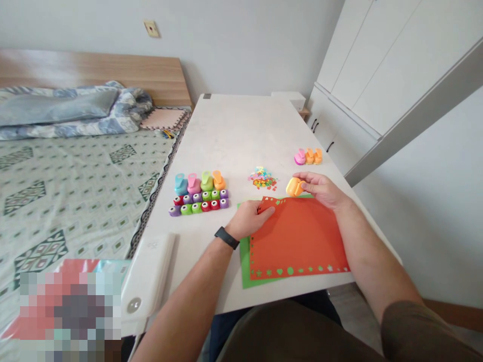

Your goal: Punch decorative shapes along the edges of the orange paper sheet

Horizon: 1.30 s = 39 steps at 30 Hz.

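Note:
My right hand [320, 189] is closed on a yellow-orange craft punch [294, 186] at the far edge of an orange sheet of paper [302, 231]. With the thumb on top, my left hand [251, 217] grips the sheet near its far left corner; those fingertips are partly hidden. Punched shapes line the sheet's left and near edges, and a few show along the far edge. Beneath it lies a green sheet [246, 261]. A pile of colourful paper cut-outs [263, 178] sits beyond my left hand.
Large craft punches [193, 184] and rows of small punches [196, 207] stand on the left. Three more punches [309, 157] are at the far right. A white device [151, 276] lies along the left edge of the white table [234, 125]. A bed [94, 171] adjoins it.

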Tool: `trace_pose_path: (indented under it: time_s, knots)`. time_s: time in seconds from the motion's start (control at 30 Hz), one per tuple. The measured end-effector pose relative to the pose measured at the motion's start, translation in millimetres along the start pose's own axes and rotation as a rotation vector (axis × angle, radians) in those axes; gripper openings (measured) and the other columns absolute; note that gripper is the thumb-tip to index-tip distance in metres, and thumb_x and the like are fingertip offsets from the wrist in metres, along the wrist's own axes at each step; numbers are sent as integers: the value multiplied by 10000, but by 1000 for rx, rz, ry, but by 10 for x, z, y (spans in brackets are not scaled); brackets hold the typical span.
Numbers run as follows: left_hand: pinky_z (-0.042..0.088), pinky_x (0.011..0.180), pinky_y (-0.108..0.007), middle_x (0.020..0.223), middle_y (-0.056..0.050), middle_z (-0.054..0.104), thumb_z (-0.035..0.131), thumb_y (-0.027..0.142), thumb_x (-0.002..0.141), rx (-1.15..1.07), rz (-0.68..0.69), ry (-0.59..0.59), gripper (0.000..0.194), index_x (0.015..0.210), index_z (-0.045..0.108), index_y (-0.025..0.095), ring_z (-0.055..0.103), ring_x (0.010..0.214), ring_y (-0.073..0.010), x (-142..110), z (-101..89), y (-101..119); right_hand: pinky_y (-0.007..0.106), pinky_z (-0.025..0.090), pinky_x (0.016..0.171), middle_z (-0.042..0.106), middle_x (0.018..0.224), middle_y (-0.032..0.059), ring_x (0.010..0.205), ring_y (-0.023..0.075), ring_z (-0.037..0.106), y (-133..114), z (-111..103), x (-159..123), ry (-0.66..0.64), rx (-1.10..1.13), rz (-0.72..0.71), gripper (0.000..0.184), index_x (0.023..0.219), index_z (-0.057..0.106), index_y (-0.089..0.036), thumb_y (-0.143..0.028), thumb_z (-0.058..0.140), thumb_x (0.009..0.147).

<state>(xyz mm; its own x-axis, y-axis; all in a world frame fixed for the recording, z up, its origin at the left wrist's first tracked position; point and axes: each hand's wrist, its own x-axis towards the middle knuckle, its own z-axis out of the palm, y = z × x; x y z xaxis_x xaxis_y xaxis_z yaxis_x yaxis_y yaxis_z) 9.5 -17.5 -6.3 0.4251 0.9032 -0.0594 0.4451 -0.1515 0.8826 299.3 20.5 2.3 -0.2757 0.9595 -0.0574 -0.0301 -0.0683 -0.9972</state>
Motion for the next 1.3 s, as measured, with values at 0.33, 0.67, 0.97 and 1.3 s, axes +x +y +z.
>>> trace_pose_path:
  time_s: [0.33, 0.67, 0.97, 1.3]
  knots:
    - [215, 525, -251, 619, 31, 421, 531, 571, 917, 72, 29, 8, 476, 670, 530, 164, 341, 591, -103, 23, -9, -48, 388, 505, 982, 736, 1178, 72, 1041, 233, 680, 44, 41, 7, -42, -37, 21, 494, 1230, 712, -238, -422, 830, 787]
    - [224, 521, -248, 624, 24, 440, 522, 549, 925, 60, 8, 8, 455, 698, 572, 158, 358, 596, -108, 21, 2, -31, 377, 507, 954, 732, 1165, 68, 1006, 227, 678, 47, 61, -6, -20, -56, 12, 489, 1221, 710, -235, -428, 824, 787]
    - [223, 515, -245, 613, 28, 397, 524, 538, 916, 82, 9, 30, 457, 648, 458, 174, 355, 588, -103, 27, -2, 2, 397, 484, 999, 718, 1200, 70, 1055, 242, 659, 81, 84, -17, -58, -90, 25, 466, 1231, 708, -233, -426, 796, 817]
    - [237, 508, -240, 621, 22, 449, 535, 541, 915, 41, 18, 22, 450, 668, 504, 166, 378, 583, -103, 19, -2, 8, 368, 484, 978, 720, 1172, 55, 1031, 218, 663, 95, 79, -9, -27, -63, -3, 427, 1207, 721, -249, -401, 802, 817]
